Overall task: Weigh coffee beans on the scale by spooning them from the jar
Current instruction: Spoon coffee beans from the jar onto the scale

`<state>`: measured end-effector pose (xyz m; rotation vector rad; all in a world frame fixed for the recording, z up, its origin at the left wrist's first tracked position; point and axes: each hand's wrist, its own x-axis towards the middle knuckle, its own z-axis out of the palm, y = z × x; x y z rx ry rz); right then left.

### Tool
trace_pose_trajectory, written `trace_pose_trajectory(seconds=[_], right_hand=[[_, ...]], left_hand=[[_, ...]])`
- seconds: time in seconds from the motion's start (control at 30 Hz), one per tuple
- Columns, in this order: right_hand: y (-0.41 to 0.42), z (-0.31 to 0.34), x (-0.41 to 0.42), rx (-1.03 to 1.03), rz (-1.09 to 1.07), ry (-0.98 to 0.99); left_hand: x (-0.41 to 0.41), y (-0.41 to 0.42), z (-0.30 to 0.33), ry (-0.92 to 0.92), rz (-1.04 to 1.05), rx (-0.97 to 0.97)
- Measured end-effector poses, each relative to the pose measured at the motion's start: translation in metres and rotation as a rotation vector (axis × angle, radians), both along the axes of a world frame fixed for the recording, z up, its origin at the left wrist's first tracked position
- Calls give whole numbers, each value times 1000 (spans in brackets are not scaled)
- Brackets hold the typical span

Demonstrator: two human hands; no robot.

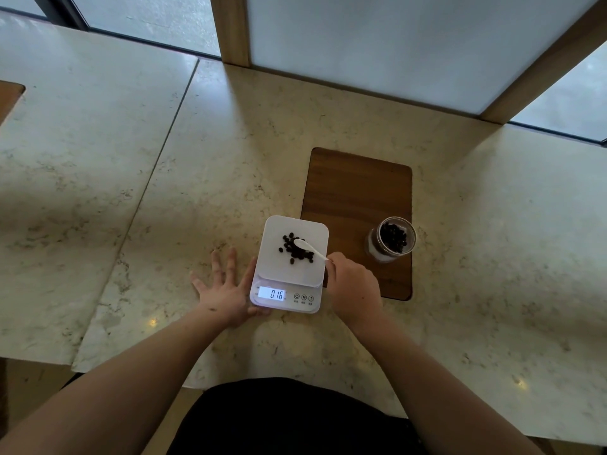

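Head view, seated at a pale stone counter (210,165). I see the white digital scale (289,267) near the counter's front edge, its lit display reading "016". A loose pile of dark coffee beans (294,249) lies on the weighing platform, slightly right of its centre.

Left hand (226,290): flat on the counter, palm down, fingers spread and open — it grips nothing. Its thumb side lies against the scale's left edge, with the thumb tip at the front left corner of the base. The forearm runs in from the lower left.

Right hand (353,284): closed around the handle end of a white spoon (307,246), knuckles up, just beside the scale's right edge. The spoon extends up and to the left, so its bowl sits over the bean pile; I cannot tell whether it touches the beans. The forearm enters from the lower right.

The glass jar (392,239) stands upright and lidless on a wooden inlay (354,192) set in the counter — right of the scale, apart from it, with beans visible inside.
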<state>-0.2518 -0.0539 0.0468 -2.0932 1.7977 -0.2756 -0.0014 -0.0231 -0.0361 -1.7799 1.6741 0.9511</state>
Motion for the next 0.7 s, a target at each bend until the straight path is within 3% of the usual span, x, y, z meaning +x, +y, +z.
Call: trace_pose_trajectory(seconds=[0.17, 0.43, 0.7], right_hand=[[8, -1, 3, 31, -35, 42], [37, -13, -9, 248, -376, -292], [59, -17, -17, 244, -430, -337]], left_hand=[[-1, 0, 3, 1, -1, 1], [0, -1, 2, -2, -4, 6], [1, -1, 0, -26, -15, 18]])
